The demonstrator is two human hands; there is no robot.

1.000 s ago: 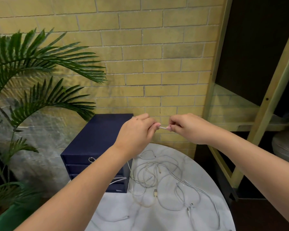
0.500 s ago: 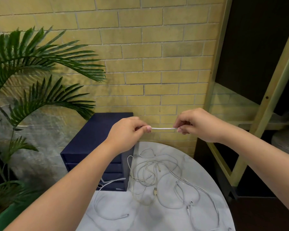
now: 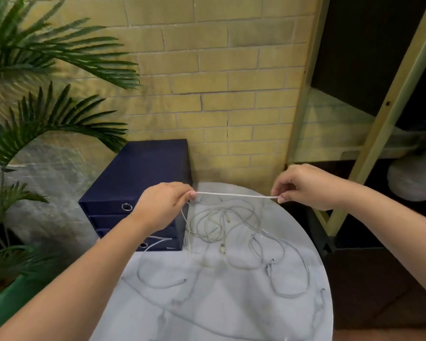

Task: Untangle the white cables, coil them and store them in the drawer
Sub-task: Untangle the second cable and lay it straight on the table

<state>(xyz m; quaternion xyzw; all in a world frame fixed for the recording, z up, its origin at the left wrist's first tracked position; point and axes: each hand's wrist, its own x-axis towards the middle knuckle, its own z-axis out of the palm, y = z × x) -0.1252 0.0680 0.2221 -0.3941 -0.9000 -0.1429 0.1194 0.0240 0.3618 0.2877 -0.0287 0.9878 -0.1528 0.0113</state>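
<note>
The drawers (image 3: pixel 138 173) at left were closed and nothing looked coiled; most white cables (image 3: pixel 231 232) lay tangled on the worktop (image 3: pixel 219 303). The left hand (image 3: pixel 162 205) and right hand (image 3: pixel 305 185) each had a pinching grip on one taut cable stretch (image 3: pixel 234 195) above the heap. Half a second before, the hands were closer together and that stretch shorter

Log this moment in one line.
step: untangling | left hand: pinches white cable | right hand: pinches same cable, taut between hands | remaining cables: tangled on table | drawer unit: shut
</note>
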